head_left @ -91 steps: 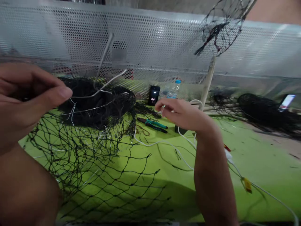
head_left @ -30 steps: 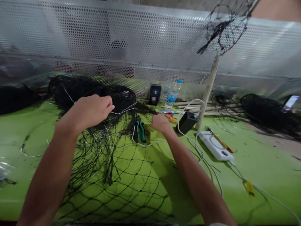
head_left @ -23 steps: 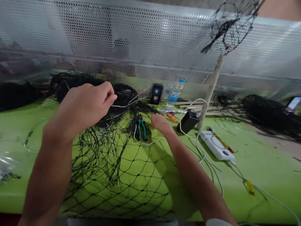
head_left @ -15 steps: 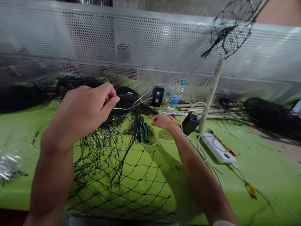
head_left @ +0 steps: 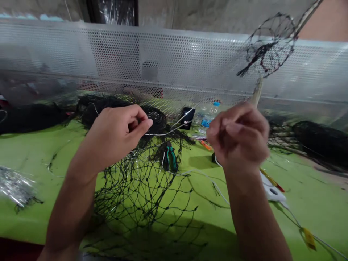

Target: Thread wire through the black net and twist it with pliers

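Observation:
My left hand [head_left: 119, 136] is closed in a pinch on a thin pale wire [head_left: 160, 134], which runs right from the fingertips and splits into strands. Raised at the right, my right hand [head_left: 239, 136] has its fingers curled and pressed together; anything between them is too small to make out. Black netting [head_left: 152, 185] hangs and spreads below and between the hands. Green-handled pliers [head_left: 171, 157] lie beside it on the green table surface [head_left: 307, 185].
Behind stands a perforated metal panel [head_left: 174, 58], with a bottle [head_left: 208, 119] and a dark phone-like object [head_left: 187, 117] before it. A round net [head_left: 272, 45] hangs upper right. Black net bundles [head_left: 320, 136] lie right, clear plastic strips [head_left: 16, 185] left.
My right hand has come up and toward the camera, from beside the pliers to the right. My left hand keeps its pinch on the wire. The whole view has shifted slightly.

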A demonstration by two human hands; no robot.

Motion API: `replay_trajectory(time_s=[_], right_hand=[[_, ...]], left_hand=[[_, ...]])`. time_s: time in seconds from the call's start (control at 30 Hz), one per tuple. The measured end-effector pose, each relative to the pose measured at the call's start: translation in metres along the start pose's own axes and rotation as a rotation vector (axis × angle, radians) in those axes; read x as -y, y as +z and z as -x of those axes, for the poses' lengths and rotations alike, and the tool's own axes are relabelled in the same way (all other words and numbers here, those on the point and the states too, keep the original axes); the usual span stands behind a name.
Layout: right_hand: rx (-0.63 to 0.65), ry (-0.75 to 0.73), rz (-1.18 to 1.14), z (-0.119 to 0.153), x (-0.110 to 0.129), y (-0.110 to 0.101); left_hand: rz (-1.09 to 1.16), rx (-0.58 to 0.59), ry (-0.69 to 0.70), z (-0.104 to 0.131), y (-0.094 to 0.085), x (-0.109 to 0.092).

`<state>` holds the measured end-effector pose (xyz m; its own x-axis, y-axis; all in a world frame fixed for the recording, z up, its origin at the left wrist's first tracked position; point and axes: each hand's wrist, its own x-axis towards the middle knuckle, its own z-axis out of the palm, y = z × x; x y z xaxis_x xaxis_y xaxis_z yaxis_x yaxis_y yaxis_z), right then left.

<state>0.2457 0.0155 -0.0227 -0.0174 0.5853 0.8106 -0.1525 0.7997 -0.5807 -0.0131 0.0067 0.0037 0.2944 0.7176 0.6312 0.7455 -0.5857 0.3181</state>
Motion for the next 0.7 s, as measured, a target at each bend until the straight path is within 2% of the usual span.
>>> replay_trajectory(time_s=[0.07,0.1,0.17,0.23,0.3,0.43,0.53,0.7], right_hand=[[0.125,-0.123,0.101,0.015,0.018,0.025],[0.184,-0.116,0.17,0.022,0.023,0.036],[0.206,-0.102,0.288,0.031,0.024,0.052],[0.176,-0.074,0.386,0.034,0.016,0.061],[0.151,-0.087,0.51,0.033,0.009,0.062],[0.164,-0.256,0.748,0.031,0.008,0.055],[0.195,-0.309,0.757,0.03,0.014,0.05],[0.186,-0.261,0.706,0.026,0.015,0.044]], left_hand=[[0.043,0.0,-0.016,0.0,0.002,0.0],[0.077,0.006,-0.025,0.0,0.003,-0.001],[0.164,0.031,-0.038,0.0,0.005,-0.001],[0.245,0.071,-0.033,0.0,0.005,-0.002],[0.307,0.125,-0.018,0.0,0.005,-0.003],[0.448,0.26,-0.033,-0.001,0.005,-0.004],[0.505,0.323,-0.037,-0.002,0.007,-0.005],[0.442,0.33,0.002,-0.002,0.004,-0.004]])
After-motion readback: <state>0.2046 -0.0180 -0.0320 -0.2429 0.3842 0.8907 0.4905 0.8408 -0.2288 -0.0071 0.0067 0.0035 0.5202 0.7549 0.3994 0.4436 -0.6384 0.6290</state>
